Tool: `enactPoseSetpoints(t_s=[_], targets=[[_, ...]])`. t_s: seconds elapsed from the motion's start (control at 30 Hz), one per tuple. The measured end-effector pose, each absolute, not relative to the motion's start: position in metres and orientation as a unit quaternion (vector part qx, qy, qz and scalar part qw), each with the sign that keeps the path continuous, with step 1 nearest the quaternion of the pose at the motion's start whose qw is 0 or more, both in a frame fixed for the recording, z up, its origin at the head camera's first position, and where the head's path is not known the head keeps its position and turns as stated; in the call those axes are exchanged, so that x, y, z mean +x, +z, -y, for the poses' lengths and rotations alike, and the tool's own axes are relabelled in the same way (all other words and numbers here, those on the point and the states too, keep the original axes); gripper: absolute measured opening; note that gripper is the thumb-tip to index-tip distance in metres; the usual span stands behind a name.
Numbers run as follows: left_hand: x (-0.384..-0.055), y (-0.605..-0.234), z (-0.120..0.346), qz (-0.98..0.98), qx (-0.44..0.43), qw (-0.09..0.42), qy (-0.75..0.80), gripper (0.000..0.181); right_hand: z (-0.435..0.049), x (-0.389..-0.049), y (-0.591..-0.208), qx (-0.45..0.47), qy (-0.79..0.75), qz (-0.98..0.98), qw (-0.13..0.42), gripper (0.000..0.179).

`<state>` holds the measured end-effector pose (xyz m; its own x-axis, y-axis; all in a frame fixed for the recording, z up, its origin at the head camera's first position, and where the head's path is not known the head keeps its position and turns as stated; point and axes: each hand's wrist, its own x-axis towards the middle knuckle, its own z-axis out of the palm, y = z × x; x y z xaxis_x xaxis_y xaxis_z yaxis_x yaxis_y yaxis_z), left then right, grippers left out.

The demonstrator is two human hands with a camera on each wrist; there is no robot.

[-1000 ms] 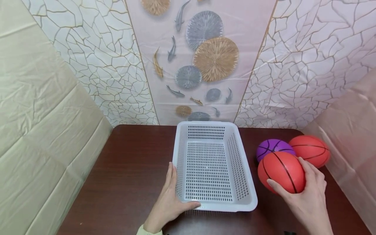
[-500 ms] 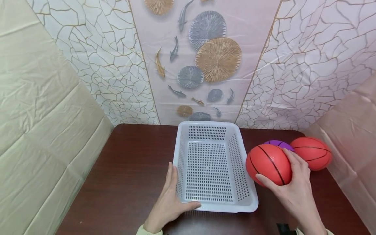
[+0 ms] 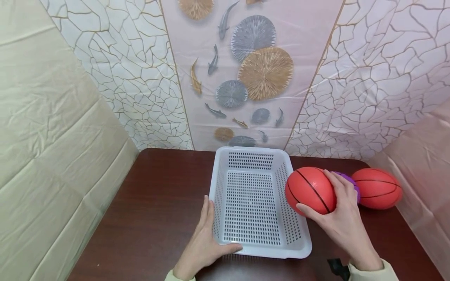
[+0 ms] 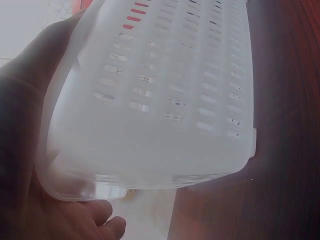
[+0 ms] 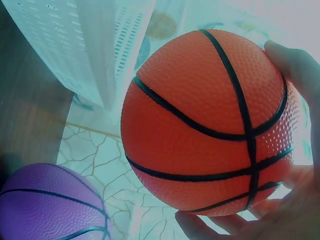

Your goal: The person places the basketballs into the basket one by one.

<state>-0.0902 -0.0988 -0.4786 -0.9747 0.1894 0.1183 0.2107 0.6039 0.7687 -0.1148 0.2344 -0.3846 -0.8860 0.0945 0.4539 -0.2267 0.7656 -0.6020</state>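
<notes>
My left hand holds the near left corner of a white plastic basket, thumb along the front rim and fingers at the left side. In the left wrist view the hand wraps the corner of the slotted basket. My right hand grips a red toy basketball, raised at the basket's right rim and overlapping it in the head view. Fingers and thumb spread round the red basketball in the right wrist view. Behind that hand a purple basketball is partly hidden.
A second red basketball sits at the right, beside the purple one. Everything stands on a dark brown table. A patterned cloth hangs behind it, and plain cloth walls close in both sides.
My right hand has moved the red basketball left and slightly up, from in front of the purple ball to the basket's right rim. The left hand stays on the basket.
</notes>
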Motion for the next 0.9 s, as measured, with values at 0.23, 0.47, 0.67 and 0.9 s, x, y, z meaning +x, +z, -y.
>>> enactPoseSetpoints(t_s=[0.23, 0.47, 0.67, 0.9], targets=[[-0.091, -0.479, 0.099, 0.898, -0.110, 0.012, -0.425, 0.139, -0.230, -0.123, -0.379, 0.061, 0.336, 0.909, 0.237, 0.110], [-0.091, -0.479, 0.099, 0.900, -0.105, 0.007, -0.423, 0.139, -0.227, -0.132, -0.375, 0.072, 0.330, 0.914, 0.224, 0.108], [-0.090, -0.479, 0.099, 0.901, -0.106, 0.011, -0.422, 0.138, -0.221, -0.140, -0.373, 0.086, 0.332, 0.912, 0.222, 0.107], [-0.091, -0.480, 0.098, 0.902, -0.103, 0.014, -0.419, 0.139, -0.214, -0.151, -0.371, 0.099, 0.329, 0.916, 0.208, 0.106]])
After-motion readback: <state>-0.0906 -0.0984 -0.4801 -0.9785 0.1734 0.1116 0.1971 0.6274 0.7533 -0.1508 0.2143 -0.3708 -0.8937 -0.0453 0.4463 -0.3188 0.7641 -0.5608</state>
